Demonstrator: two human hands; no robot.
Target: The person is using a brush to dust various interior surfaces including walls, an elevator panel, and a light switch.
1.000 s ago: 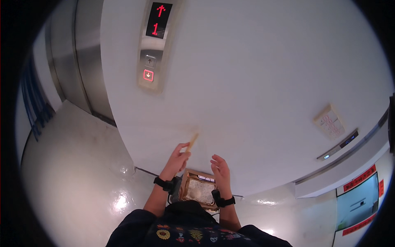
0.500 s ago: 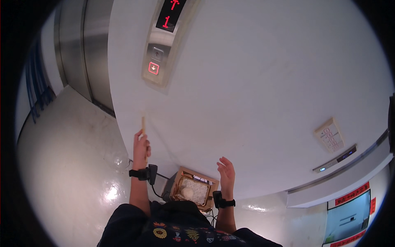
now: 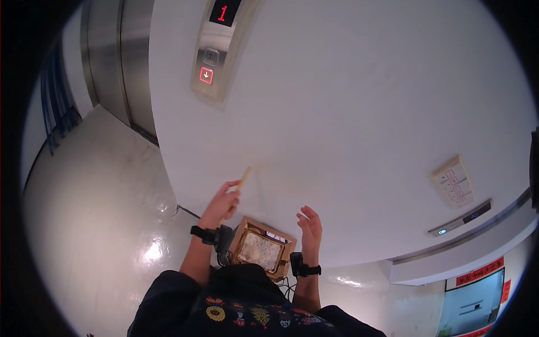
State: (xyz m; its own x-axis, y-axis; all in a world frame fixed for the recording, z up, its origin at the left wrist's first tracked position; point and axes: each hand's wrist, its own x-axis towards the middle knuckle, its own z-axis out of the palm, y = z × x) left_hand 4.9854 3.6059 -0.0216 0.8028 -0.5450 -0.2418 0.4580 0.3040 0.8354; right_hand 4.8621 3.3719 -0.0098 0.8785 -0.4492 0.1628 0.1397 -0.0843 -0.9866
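Note:
My left hand (image 3: 222, 204) is closed round a thin, pale yellow stick (image 3: 245, 177). The stick slants up and to the right in front of the white wall (image 3: 337, 140); whether its tip touches the wall I cannot tell. My right hand (image 3: 309, 223) is raised, fingers apart and loosely bent, with nothing seen in it. Between my forearms, lower down, is a brown box (image 3: 291, 245). Inside it sits a shallow tray with whitish, rough-looking contents (image 3: 259, 251). Black straps with small dark devices circle both wrists.
A metal lift panel (image 3: 211, 60) with a lit down button is on the wall at upper left. Steel lift doors (image 3: 136, 67) stand farther left, beside shiny pale floor (image 3: 112, 208). Switch plate (image 3: 453, 181) and narrow display strip (image 3: 460, 218) are right. Dark cables hang near the box.
My left hand has swung right and slightly down with the stick, which now tilts rightward. My right hand has barely moved. The round pale lump in the tray no longer stands out.

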